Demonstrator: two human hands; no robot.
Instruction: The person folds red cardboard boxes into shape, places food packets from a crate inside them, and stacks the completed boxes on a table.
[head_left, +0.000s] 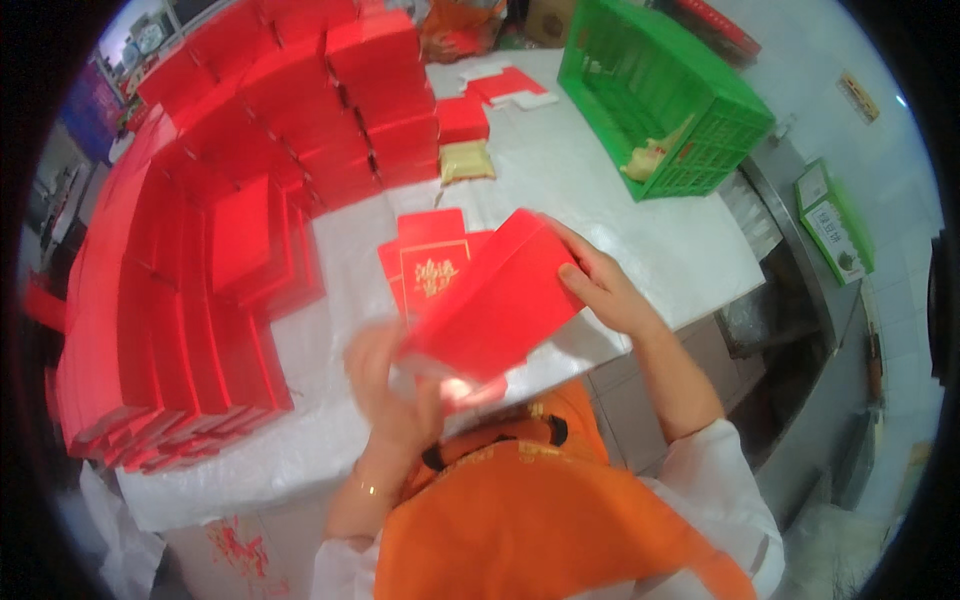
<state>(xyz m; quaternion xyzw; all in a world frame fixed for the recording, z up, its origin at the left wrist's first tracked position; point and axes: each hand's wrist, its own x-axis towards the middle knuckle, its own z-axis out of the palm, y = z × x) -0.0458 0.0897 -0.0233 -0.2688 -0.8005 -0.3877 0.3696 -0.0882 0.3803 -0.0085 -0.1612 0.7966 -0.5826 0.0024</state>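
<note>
A red cardboard box (501, 304) is tilted above the near edge of the table. My right hand (600, 281) grips its far right end, with the thumb on the upper face. At the box's near left end is my left hand (394, 382), blurred, its fingers apart; whether it touches the box I cannot tell. Under the box lies a flat red carton blank (433, 225) with gold characters printed on its panel, partly hidden by the box.
Stacked red boxes (300, 105) line the table's left and far sides. A small gold packet (466, 161) lies near them. At the far right a green plastic crate (675, 90) rests on its side on the white-covered table (525, 165). Another red blank (508, 86) lies behind.
</note>
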